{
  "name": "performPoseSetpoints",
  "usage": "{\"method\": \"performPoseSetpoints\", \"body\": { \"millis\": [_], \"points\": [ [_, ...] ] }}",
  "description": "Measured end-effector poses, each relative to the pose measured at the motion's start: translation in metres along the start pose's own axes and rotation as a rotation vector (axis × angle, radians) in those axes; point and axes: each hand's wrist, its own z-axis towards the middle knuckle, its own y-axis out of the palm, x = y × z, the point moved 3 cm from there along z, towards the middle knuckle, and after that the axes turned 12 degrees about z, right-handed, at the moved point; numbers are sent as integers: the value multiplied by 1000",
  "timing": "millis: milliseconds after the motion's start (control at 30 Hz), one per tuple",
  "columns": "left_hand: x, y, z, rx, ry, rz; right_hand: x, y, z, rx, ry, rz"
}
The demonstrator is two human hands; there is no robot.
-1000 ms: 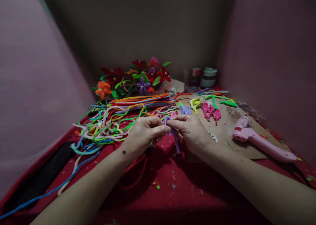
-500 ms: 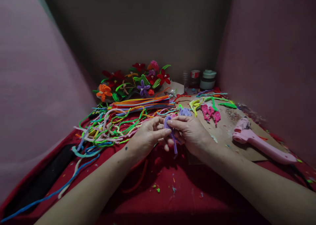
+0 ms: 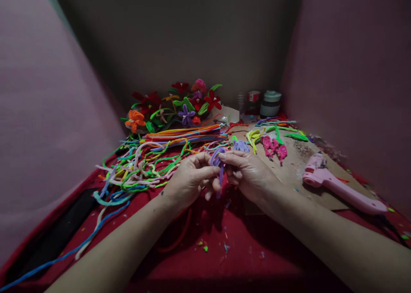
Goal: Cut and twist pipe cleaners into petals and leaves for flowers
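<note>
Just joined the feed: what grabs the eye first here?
Centre frame, the left hand and right hand pinch a purple pipe cleaner between them over the red cloth. To their left sprawls a bright tangle of pipe cleaners, with pipe-cleaner flowers behind it; a pink glue gun lies on cardboard at right.

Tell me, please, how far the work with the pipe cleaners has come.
Done: a cluster of finished flowers stands at the back, and pink shaped pieces lie on the cardboard. In hand: the left hand and right hand pinch a purple pipe cleaner, bent into a loop. Left, it seems: a big loose pile and a straight bundle of unused stems; the pink glue gun lies untouched.
</note>
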Motion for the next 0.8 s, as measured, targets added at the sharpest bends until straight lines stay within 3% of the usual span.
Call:
{"method": "performPoseSetpoints", "body": {
  "millis": [133,333,567,700,800],
  "points": [
    [3,0,1,-76,69,128,-2,-3,0,24,10,-10],
    [8,-3,2,10,83,374,-6,-8,1,77,-16,-54],
    [6,-4,2,-53,45,283,-5,-7,3,33,-25,-59],
    [8,-10,4,55,77,262,-3,-5,0,-57,2,-205],
    [8,-12,5,120,84,245,-2,-4,-4,-51,8,-403]
  ]
}}
